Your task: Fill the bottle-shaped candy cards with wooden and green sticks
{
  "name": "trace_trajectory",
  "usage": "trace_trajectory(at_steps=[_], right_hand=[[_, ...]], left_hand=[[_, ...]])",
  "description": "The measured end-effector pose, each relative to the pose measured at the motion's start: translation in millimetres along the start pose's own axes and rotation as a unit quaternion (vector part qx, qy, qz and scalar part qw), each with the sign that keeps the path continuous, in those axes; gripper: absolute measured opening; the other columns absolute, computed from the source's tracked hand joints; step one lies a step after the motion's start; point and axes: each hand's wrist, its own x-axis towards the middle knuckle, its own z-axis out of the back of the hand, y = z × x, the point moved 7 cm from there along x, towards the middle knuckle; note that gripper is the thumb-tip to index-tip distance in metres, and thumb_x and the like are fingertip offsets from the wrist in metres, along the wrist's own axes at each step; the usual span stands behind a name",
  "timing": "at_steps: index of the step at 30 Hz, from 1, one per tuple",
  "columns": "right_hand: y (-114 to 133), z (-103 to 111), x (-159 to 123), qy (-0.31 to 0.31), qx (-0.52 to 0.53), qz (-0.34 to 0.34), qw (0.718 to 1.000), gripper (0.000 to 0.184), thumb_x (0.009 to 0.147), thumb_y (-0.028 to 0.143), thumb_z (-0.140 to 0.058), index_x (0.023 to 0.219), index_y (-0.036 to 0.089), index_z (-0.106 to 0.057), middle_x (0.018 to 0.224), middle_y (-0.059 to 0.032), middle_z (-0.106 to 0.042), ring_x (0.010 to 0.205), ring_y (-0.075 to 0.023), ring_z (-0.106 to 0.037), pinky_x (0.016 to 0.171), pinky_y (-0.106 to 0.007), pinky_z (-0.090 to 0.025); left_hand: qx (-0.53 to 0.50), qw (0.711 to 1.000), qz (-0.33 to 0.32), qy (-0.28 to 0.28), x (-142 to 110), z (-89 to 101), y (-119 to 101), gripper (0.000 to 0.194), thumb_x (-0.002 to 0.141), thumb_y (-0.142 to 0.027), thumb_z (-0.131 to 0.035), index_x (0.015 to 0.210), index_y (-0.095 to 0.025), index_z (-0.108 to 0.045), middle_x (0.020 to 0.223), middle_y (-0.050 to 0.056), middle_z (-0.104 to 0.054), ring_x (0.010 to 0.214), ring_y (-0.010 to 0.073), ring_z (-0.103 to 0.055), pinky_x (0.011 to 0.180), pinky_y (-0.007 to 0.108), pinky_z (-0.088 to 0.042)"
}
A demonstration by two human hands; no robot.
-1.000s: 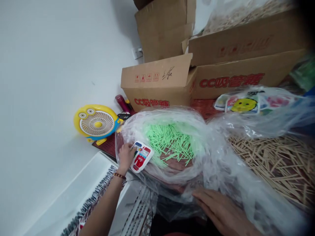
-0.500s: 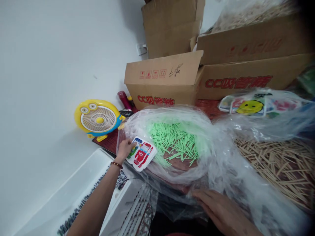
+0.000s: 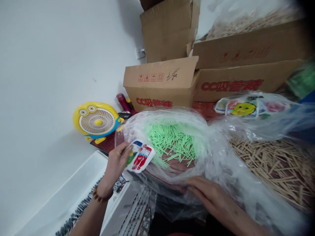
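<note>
My left hand [image 3: 117,162] pinches a white card printed with red and blue bottle pictures [image 3: 140,156] at the near left edge of a clear plastic bag [image 3: 209,144]. Inside that bag lies a heap of green sticks [image 3: 172,139]. My right hand [image 3: 209,195] lies flat with its fingers stretched on the bag's front fold, holding nothing.
A yellow cartoon desk fan [image 3: 96,122] stands at the left by the white wall. Cardboard boxes with red lettering [image 3: 159,83] are stacked behind. A pile of tan wooden sticks [image 3: 275,164] lies at the right under plastic, near a bag of smiley-face cards [image 3: 246,107].
My left hand has drawn back toward me with the card and tilted it. My right hand has slid a little forward and left on the plastic.
</note>
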Motion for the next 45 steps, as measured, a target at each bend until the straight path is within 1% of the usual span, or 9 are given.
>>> trace_trajectory(at_steps=[2,5,8,13,27,33,35,38,45], right_hand=[[15,12,23,-0.041,0.084,-0.003,0.996,0.026,0.094,0.027,-0.045,0.113,0.024,-0.062,0.117,-0.0074,-0.064,0.110,-0.0195,-0.060,0.095,-0.034,-0.047],[19,15,50,-0.092,0.205,-0.077,0.971,0.026,0.090,0.031,-0.053,0.112,0.021,-0.059,0.104,-0.0060,-0.067,0.093,-0.0172,-0.063,0.081,-0.029,-0.051],[9,-1,55,-0.062,0.230,-0.127,0.963,0.017,0.087,0.033,-0.056,0.085,0.017,-0.062,0.074,0.0006,-0.062,0.067,-0.0123,-0.057,0.061,-0.022,-0.046],[-24,-8,26,-0.074,0.199,-0.168,0.963,0.017,0.086,0.029,-0.055,0.075,0.017,-0.058,0.066,0.0026,-0.055,0.063,-0.0109,-0.049,0.057,-0.021,-0.039],[-26,-11,11,0.036,0.052,-0.113,0.992,0.033,0.093,0.034,-0.048,0.064,0.018,-0.049,0.060,0.0045,-0.049,0.056,-0.0094,-0.043,0.054,-0.021,-0.029],[-29,13,58,0.013,-0.024,-0.067,0.997,0.033,0.099,0.033,-0.035,0.079,0.018,-0.056,0.073,0.0014,-0.057,0.069,-0.0117,-0.053,0.063,-0.021,-0.039],[-39,22,80,0.030,-0.168,-0.065,0.983,0.024,0.098,0.026,-0.038,0.087,0.017,-0.058,0.083,-0.0012,-0.062,0.079,-0.0123,-0.057,0.070,-0.021,-0.040],[-65,38,94,0.087,-0.383,-0.120,0.912,0.021,0.093,0.011,-0.040,0.098,0.013,-0.060,0.096,-0.0100,-0.065,0.086,-0.0158,-0.061,0.072,-0.023,-0.041],[-95,52,84,0.164,-0.465,-0.117,0.862,0.022,0.088,0.006,-0.046,0.100,0.011,-0.063,0.093,-0.0128,-0.067,0.086,-0.0218,-0.065,0.069,-0.026,-0.044]], left_hand=[[-0.100,0.988,0.008,0.115,-22,-18.5,-25,0.029,0.088,-0.045,-0.052,0.084,-0.019,-0.064,0.069,0.000,-0.063,0.061,0.0152,-0.054,0.056,0.023,-0.041],[-0.175,0.962,-0.005,0.210,-48,-52.6,-58,0.027,0.088,-0.041,-0.055,0.075,-0.018,-0.062,0.067,-0.001,-0.058,0.063,0.0135,-0.051,0.057,0.022,-0.040],[-0.238,0.937,0.012,0.256,-66,-91.3,-72,0.022,0.087,-0.037,-0.056,0.079,-0.017,-0.063,0.071,-0.001,-0.060,0.067,0.0132,-0.051,0.060,0.022,-0.040],[-0.277,0.918,0.054,0.278,-88,-137.9,-67,0.021,0.084,-0.035,-0.059,0.073,-0.017,-0.061,0.070,-0.001,-0.057,0.067,0.0134,-0.049,0.058,0.022,-0.039],[-0.198,0.932,-0.012,0.302,-105,-153.1,-62,0.034,0.090,-0.037,-0.050,0.062,-0.017,-0.055,0.060,-0.003,-0.050,0.058,0.0118,-0.043,0.057,0.024,-0.032],[-0.195,0.931,-0.051,0.303,-110,-150.8,-69,0.036,0.093,-0.036,-0.046,0.063,-0.018,-0.054,0.064,-0.001,-0.054,0.061,0.0133,-0.047,0.059,0.024,-0.035],[-0.180,0.932,-0.099,0.299,-112,-152.0,-79,0.034,0.094,-0.032,-0.046,0.063,-0.018,-0.052,0.065,-0.001,-0.054,0.061,0.0131,-0.047,0.060,0.024,-0.034],[-0.158,0.928,-0.166,0.294,-113,-157.8,-96,0.031,0.095,-0.028,-0.045,0.066,-0.018,-0.052,0.069,0.000,-0.057,0.068,0.0139,-0.052,0.068,0.025,-0.036],[-0.137,0.927,-0.173,0.303,-110,-182.5,-91,0.030,0.095,-0.028,-0.047,0.068,-0.017,-0.054,0.073,0.000,-0.062,0.072,0.0140,-0.056,0.075,0.026,-0.037]])
